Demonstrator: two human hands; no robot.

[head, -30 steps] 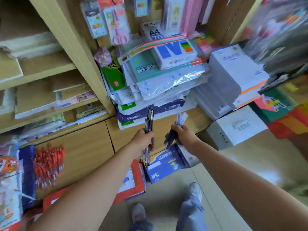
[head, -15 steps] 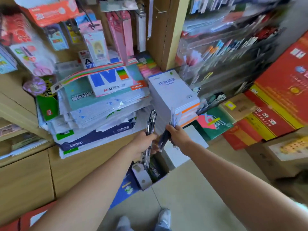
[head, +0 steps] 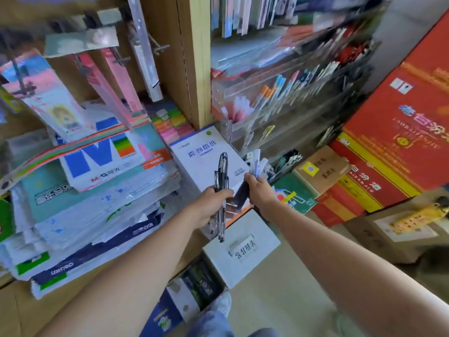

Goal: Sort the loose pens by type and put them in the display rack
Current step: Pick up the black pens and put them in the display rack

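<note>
In front of the display rack (head: 286, 98), left hand (head: 211, 203) grips black pens (head: 222, 181), right hand (head: 258, 190) another bunch (head: 257, 164).

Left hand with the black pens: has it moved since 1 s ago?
Yes. The left hand, gripping the black pens, shifted right: from below the blue-and-white paper box to in front of the white pad stack, nearer the display rack.

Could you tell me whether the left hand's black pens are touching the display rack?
Apart. Head view shows a clear gap between the black pens, gripped by the left hand, and the display rack.
</note>
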